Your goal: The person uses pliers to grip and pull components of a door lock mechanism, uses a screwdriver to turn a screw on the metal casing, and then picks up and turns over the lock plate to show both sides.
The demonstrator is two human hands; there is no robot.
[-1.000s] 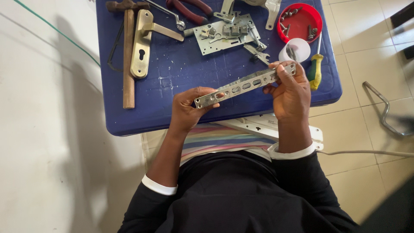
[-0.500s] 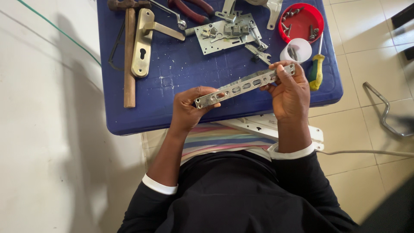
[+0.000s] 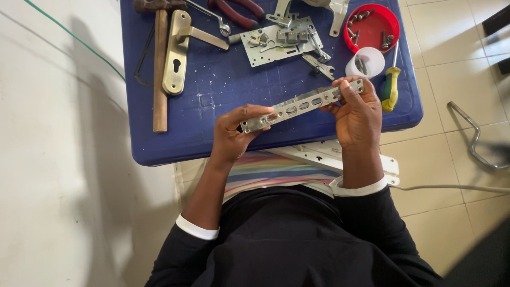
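Both hands hold a long silver metal lock faceplate (image 3: 303, 104) with several slots, tilted up to the right over the near edge of a blue plastic table (image 3: 212, 101). My left hand (image 3: 236, 133) grips its lower left end. My right hand (image 3: 358, 114) grips its upper right end, thumb on top. An opened lock body (image 3: 279, 40) with its inner parts showing lies on the table beyond the plate.
A wooden-handled hammer (image 3: 159, 69) and a brass door handle plate (image 3: 178, 50) lie at the table's left. Red-handled pliers (image 3: 239, 10), a red bowl of screws (image 3: 374, 26), a white cup (image 3: 365, 64) and a yellow-green screwdriver (image 3: 390, 87) sit at the back and right. Tiled floor surrounds the table.
The hands and faceplate have stayed nearly still; the grip is the same.
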